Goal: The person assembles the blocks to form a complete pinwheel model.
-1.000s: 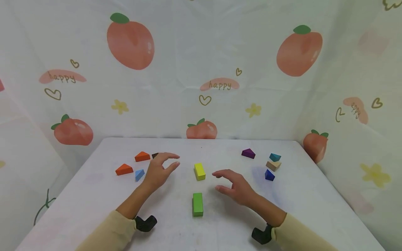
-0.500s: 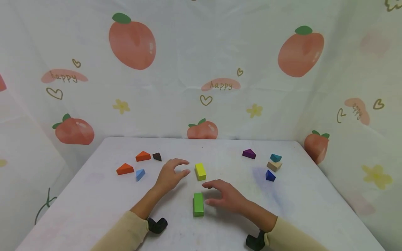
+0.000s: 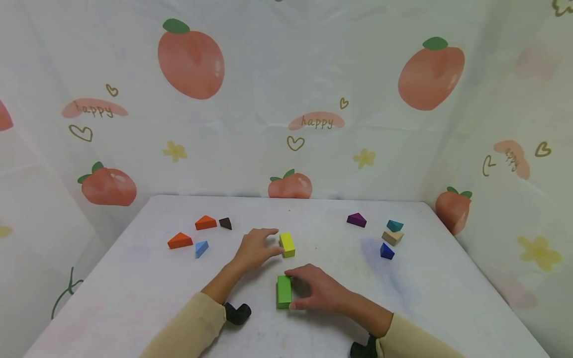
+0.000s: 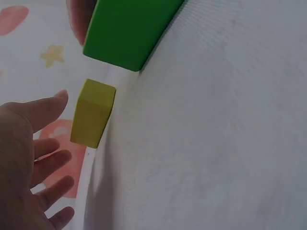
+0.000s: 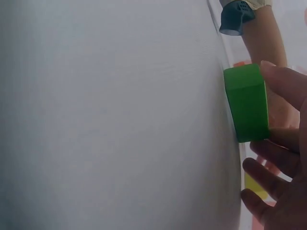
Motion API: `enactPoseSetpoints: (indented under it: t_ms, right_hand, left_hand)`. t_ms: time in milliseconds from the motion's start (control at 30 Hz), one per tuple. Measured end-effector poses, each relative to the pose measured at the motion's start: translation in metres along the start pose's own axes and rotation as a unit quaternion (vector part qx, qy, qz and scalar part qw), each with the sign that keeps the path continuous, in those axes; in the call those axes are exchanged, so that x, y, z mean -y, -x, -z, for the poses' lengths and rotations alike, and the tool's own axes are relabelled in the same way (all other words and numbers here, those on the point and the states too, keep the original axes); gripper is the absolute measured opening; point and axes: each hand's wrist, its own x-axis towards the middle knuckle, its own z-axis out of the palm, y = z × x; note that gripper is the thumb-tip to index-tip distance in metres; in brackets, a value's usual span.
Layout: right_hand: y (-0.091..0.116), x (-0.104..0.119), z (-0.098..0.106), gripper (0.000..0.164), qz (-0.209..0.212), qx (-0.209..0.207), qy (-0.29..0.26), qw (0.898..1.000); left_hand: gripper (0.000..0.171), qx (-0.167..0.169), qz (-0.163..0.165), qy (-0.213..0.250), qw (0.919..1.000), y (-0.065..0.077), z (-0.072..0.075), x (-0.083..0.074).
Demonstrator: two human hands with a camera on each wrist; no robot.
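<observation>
Right hand (image 3: 320, 292) curled round near green block (image 3: 283, 292); left hand (image 3: 256, 249) spread beside far yellow block (image 3: 288, 245), not gripping. Best straddle its ends squarely before pinching.

With the clock face centred on the table (image 3: 447, 298) in the head view and twelve at its far edge, one orange wedge (image 3: 206, 223) sits at ten. A black wedge (image 3: 226, 223) is just beside it at its three o'clock. Another orange wedge (image 3: 180, 241) lies between nine and ten, with a light blue wedge (image 3: 201, 249) near its half past three. A purple wedge (image 3: 356, 220) is at two. Between two and three are a teal block (image 3: 395, 225), a wood-coloured block (image 3: 392, 237) at its six o'clock, and a dark blue block (image 3: 387, 251) nearer. White cloth (image 3: 268, 59) hangs behind, printed with peaches, including a large peach (image 3: 191, 64) at eleven.
</observation>
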Motion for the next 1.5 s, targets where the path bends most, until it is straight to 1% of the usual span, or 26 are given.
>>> enactPoseSetpoints:
  t_ms: [100,300,567,767,900,1033,1100,1267,1400,1500]
  right_hand:
    - [0.000,0.001,-0.001,0.071,-0.007,0.002,0.008,1.000]
    - [-0.002,0.005,-0.001,0.071,-0.022,0.002,0.011,1.000]
    - [-0.003,0.011,0.000,0.073,-0.058,0.006,0.014,0.998]
    - [-0.004,0.012,0.000,0.069,-0.063,0.004,0.022,0.998]
    - [-0.004,0.011,0.004,0.068,-0.063,-0.006,0.025,0.998]
    - [-0.005,0.010,0.009,0.066,-0.069,-0.025,0.029,0.997]
    - [-0.006,0.008,0.011,0.066,-0.071,-0.034,0.033,0.996]
    - [-0.009,0.004,0.019,0.067,-0.091,-0.044,0.029,0.994]
    - [-0.010,-0.002,0.023,0.067,-0.107,-0.047,0.025,0.993]
    - [-0.010,-0.006,0.025,0.067,-0.110,-0.050,0.020,0.992]
  left_hand:
    - [0.058,0.005,-0.004,-0.010,0.9999,-0.003,-0.005,0.000]
    - [0.062,0.002,-0.006,-0.028,0.9996,-0.003,-0.010,-0.002]
    - [0.067,0.021,0.010,-0.043,0.9988,-0.003,-0.010,-0.008]
    - [0.065,0.026,-0.002,-0.052,0.9983,-0.005,-0.007,-0.011]
    - [0.066,0.017,-0.011,-0.049,0.9986,-0.007,-0.004,-0.010]
    - [0.065,0.015,-0.003,-0.036,0.9992,-0.009,-0.002,-0.009]
    - [0.065,0.021,0.001,-0.022,0.9995,-0.008,0.001,-0.009]
    - [0.064,0.038,-0.005,0.002,0.9993,-0.007,0.009,-0.011]
    - [0.062,0.061,0.000,0.007,0.9981,-0.007,0.011,-0.008]
    - [0.062,0.075,-0.006,0.007,0.9972,-0.007,0.013,-0.005]
